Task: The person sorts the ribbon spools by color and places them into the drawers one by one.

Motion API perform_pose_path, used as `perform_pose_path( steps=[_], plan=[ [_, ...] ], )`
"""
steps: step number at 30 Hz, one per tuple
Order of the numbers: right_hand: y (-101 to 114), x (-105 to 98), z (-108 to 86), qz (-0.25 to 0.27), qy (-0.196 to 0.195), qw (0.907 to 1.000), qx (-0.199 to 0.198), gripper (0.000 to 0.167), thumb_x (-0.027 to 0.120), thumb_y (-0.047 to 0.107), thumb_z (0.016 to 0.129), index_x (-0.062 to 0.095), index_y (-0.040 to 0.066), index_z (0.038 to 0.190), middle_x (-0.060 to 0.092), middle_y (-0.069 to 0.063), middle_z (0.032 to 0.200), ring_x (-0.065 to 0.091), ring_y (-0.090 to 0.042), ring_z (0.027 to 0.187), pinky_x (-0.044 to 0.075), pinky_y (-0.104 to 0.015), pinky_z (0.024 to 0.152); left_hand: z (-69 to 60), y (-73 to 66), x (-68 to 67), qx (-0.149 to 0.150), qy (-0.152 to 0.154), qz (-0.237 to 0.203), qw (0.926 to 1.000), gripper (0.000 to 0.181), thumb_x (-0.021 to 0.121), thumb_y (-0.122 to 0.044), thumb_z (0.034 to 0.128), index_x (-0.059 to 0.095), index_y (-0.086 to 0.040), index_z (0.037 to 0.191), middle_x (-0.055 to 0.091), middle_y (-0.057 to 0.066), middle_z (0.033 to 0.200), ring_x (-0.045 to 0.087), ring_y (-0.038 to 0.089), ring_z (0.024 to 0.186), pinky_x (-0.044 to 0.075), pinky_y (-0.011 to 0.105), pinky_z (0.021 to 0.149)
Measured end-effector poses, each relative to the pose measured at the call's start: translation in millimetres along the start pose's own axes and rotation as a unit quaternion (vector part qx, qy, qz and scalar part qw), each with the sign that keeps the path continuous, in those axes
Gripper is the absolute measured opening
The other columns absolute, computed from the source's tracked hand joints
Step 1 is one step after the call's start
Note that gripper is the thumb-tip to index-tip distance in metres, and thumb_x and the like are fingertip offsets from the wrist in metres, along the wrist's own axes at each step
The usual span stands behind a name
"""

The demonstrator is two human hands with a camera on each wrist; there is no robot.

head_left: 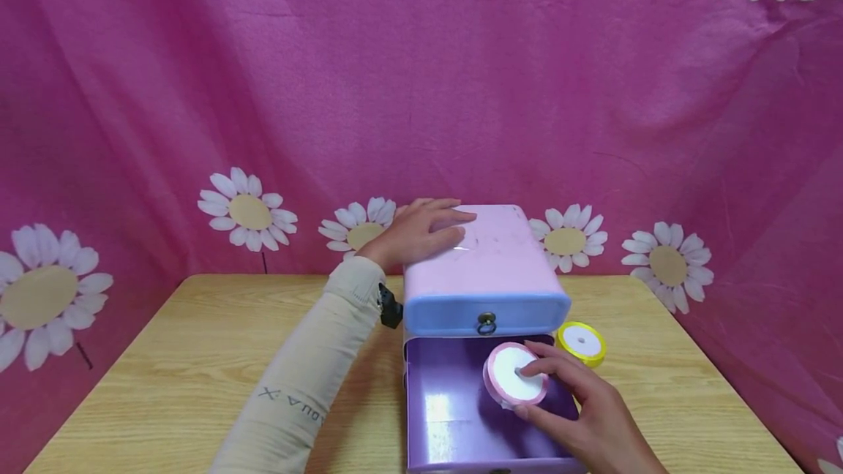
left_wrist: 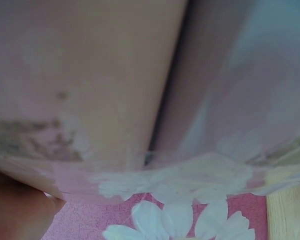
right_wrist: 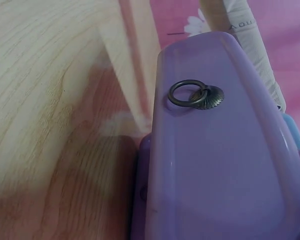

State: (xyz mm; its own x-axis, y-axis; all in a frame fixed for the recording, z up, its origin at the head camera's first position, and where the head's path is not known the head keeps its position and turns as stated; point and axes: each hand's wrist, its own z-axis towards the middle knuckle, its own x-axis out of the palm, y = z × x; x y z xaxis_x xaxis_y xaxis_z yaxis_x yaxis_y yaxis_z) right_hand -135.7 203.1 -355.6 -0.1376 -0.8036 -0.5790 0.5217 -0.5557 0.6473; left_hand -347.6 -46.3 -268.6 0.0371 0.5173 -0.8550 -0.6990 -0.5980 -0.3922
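The cabinet (head_left: 500,262) is best steadied by the relaxed left hand (head_left: 424,232); the spool (head_left: 508,370), pinched by the right hand (head_left: 588,408), levelled above the drawer (head_left: 451,379).

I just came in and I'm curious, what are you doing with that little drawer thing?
A person's right hand is holding a pink-and-white spool over the pulled-out purple drawer. Their left hand rests on the pink top of the little cabinet. The blue drawer above the purple one is closed. A yellow-and-white spool is on the wooden table, to the right of the cabinet.
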Motion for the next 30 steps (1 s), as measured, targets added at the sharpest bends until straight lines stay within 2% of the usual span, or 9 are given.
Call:
perform_pose_path(
  steps=[6, 11, 15, 19, 24, 30],
  plan=[
    [0.9, 4.6, 3.1, -0.018, 0.019, 0.9996, 0.003, 0.034, 0.085, 0.028, 0.073, 0.066, 0.03, 0.1, 0.06, 0.007, 0.128, 0.053, -0.005, 0.117, 0.034, -0.007, 0.094, -0.6, 1.3, 0.6, 0.0, -0.001, 0.006, 1.0, 0.046, 0.044, -0.049, 0.0962, 0.053, -0.034, 0.139, 0.036, -0.003, 0.153, 0.029, 0.021, 0.137, 0.022, 0.046, 0.105],
    [2.8, 6.1, 8.7, -0.025, 0.055, 0.9981, 0.007, 0.03, 0.082, 0.037, 0.076, 0.065, 0.033, 0.1, 0.059, 0.009, 0.128, 0.056, -0.009, 0.114, 0.045, -0.019, 0.092, 0.5, 2.0, 0.4, 0.002, 0.001, 0.006, 1.0, 0.046, 0.043, -0.049, 0.0965, 0.052, -0.035, 0.139, 0.035, -0.004, 0.154, 0.028, 0.02, 0.138, 0.021, 0.046, 0.105],
    [1.6, 7.9, 14.6, -0.012, 0.079, 0.9968, 0.003, 0.031, 0.084, 0.03, 0.074, 0.064, 0.031, 0.099, 0.06, 0.006, 0.127, 0.057, -0.013, 0.114, 0.05, -0.032, 0.091, 0.9, 2.7, 1.1, 0.0, 0.001, 0.009, 1.0, 0.046, 0.043, -0.049, 0.0965, 0.052, -0.036, 0.139, 0.035, -0.005, 0.154, 0.028, 0.02, 0.137, 0.021, 0.046, 0.105],
    [-0.8, 10.8, 19.0, 0.016, 0.089, 0.9959, 0.002, 0.034, 0.086, 0.02, 0.072, 0.064, 0.028, 0.097, 0.062, 0.004, 0.125, 0.058, -0.017, 0.114, 0.049, -0.04, 0.091, 0.3, 1.8, 0.9, 0.0, 0.0, 0.008, 1.0, 0.045, 0.044, -0.049, 0.0963, 0.053, -0.036, 0.139, 0.035, -0.005, 0.153, 0.028, 0.02, 0.137, 0.021, 0.045, 0.105],
    [-3.0, 12.6, 23.2, 0.033, 0.111, 0.9933, -0.001, 0.031, 0.084, 0.024, 0.074, 0.064, 0.026, 0.098, 0.062, 0.003, 0.122, 0.057, -0.017, 0.114, 0.048, -0.04, 0.092, 0.3, 1.3, 0.6, 0.004, -0.004, 0.006, 1.0, 0.045, 0.044, -0.047, 0.0963, 0.053, -0.034, 0.138, 0.037, -0.002, 0.153, 0.029, 0.02, 0.137, 0.022, 0.046, 0.104],
    [-7.5, 16.2, 26.9, 0.035, 0.131, 0.9904, -0.029, 0.031, 0.084, 0.023, 0.075, 0.063, 0.023, 0.098, 0.064, 0.002, 0.117, 0.058, -0.015, 0.109, 0.049, -0.032, 0.093, 0.1, 2.8, 1.3, 0.0, -0.004, 0.001, 1.0, 0.046, 0.044, -0.048, 0.0962, 0.053, -0.034, 0.139, 0.036, 0.0, 0.153, 0.029, 0.02, 0.137, 0.021, 0.045, 0.104]
  ],
)
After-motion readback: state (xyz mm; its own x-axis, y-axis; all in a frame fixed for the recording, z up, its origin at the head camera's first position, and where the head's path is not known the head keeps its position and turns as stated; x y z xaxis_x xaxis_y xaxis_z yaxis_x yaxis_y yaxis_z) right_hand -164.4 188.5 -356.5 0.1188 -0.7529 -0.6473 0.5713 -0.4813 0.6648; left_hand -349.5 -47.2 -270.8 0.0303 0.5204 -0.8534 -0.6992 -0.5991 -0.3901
